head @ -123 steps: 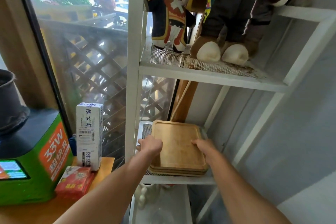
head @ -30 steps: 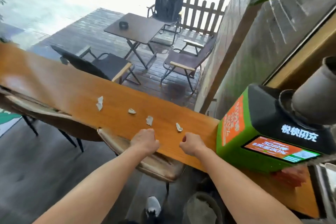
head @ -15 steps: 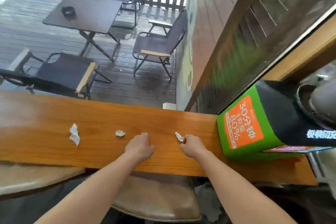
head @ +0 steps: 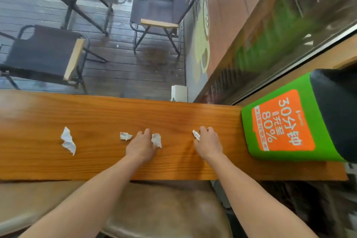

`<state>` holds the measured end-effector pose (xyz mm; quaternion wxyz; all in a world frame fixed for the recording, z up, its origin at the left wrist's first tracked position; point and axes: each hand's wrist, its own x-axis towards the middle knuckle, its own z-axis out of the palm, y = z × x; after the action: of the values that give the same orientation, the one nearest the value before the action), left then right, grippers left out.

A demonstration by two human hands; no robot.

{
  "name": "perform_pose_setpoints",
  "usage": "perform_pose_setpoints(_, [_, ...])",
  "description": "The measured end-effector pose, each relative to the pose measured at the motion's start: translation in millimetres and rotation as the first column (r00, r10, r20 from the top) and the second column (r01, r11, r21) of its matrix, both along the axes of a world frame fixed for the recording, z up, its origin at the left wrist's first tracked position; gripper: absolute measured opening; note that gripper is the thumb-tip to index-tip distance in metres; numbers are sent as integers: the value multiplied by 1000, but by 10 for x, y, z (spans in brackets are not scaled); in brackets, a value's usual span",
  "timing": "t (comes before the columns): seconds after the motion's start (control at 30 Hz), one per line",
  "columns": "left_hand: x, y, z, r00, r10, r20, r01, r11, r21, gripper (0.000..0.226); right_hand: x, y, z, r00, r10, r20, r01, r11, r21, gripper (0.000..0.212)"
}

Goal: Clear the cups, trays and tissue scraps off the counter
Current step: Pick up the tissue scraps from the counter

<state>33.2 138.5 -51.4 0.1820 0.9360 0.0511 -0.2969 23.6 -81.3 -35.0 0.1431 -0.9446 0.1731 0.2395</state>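
A: What does the head view show on the bench [head: 96, 164]?

B: A long wooden bench under a window, with four tissue scraps in a loose row. The largest scrap [head: 68, 140] lies far to the left, well apart from both hands. A small crumpled scrap [head: 125, 136] lies just left of the left hand [head: 142, 146].

A: And the hands themselves?

B: The left hand rests palm down on the bench, fingers curled. A third scrap [head: 156, 139] sits at its right edge, touching the fingers; I cannot tell whether it is pinched or only lying against them. The right hand [head: 208, 142] is also palm down, fingers bent, and its fingertips touch the fourth scrap [head: 196, 134], which sticks out to its left. Whether that one is gripped I cannot tell either.

A: How are the hands placed to each other?

B: Side by side, near the middle of the bench, with a bare strip of wood between them. Both forearms reach in from the bottom edge.

A: Anything else on the bench?

B: A green box with an orange label [head: 286, 123] stands at the right end, near the right hand but apart from it. Below the bench edge is a brown padded stool seat [head: 164, 210]. Through the glass are dark folding chairs [head: 162, 11] and a table on a wet wooden deck [head: 119, 71].
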Motion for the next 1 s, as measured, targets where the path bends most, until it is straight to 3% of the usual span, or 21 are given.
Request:
perform_pose_setpoints(0.23, [-13,-163,-307,993,-52,104,47,998,48,57,29,-83,-379,997,-73,27,73,997,26,34])
perform_pose_setpoints(0.4, [-18,-165,-451,988,-62,144,54,997,54,44,68,-86,-574,981,-163,109,158,986,52,19])
perform_pose_setpoints(0.63, [-36,-185,-451,996,-25,82,24,1000,19,10,28,-68,-642,983,-163,80,157,984,82,14])
perform_pose_setpoints(0.83, [-79,-131,-320,999,1,35,2,995,-96,5,112,-130,-560,969,-232,-84,246,940,235,16])
perform_pose_setpoints(1.0, [-118,45,-179,997,54,-53,-62,985,-160,13,220,38,-445,976,-137,-171,187,929,319,15])
